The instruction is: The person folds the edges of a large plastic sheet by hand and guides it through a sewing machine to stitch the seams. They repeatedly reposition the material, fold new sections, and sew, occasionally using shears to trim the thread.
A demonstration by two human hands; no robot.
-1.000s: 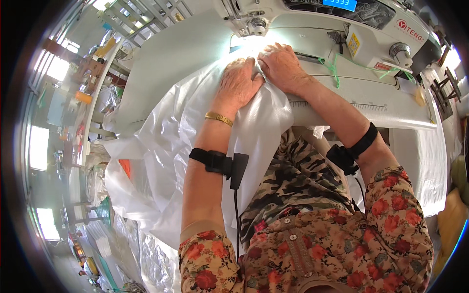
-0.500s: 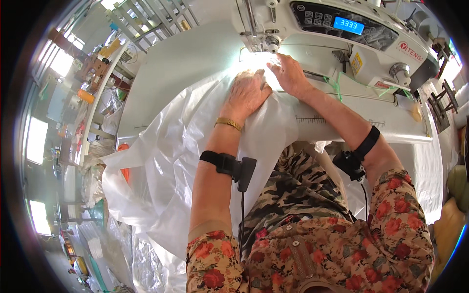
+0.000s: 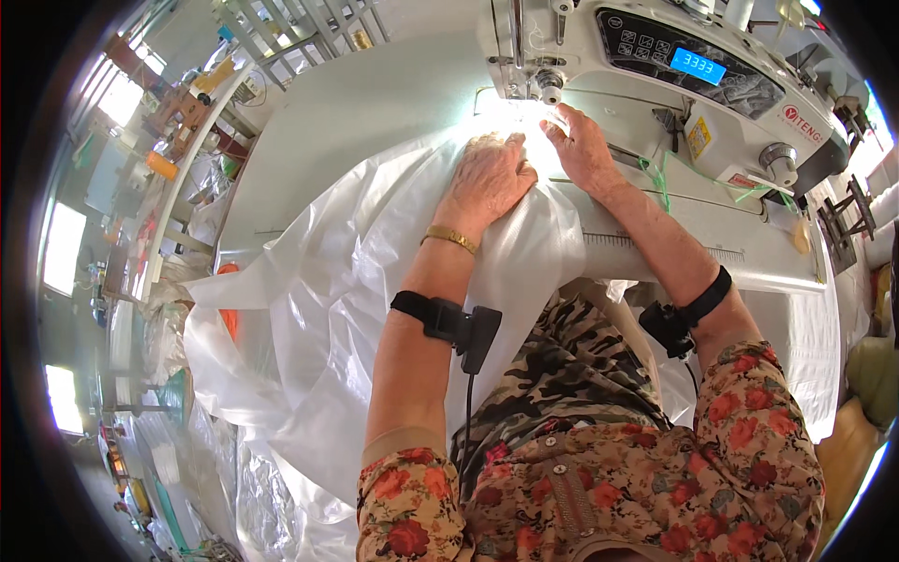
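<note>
A large sheet of thin, white, shiny material drapes from the sewing machine's bed down over my lap's left side. My left hand lies flat on it, just in front of the needle area, fingers stretched forward into the lamp's glare and thumb out to the right. My right hand is beside the presser foot area, with thumb and forefinger slightly apart near the sheet's right edge. Strong glare washes out its fingertips and the seam there. Above both hands stands the white sewing machine head with its lit blue display.
Green threads lie on the machine bed to the right, near a small dark tool. A ruler scale runs along the table's front edge. Metal rails stand behind, and a cluttered shelf is at the left.
The machine and both hands appear shifted right in the picture, as the view has moved. My right thumb is slightly farther from my left hand. The sheet's folds have shifted a little.
</note>
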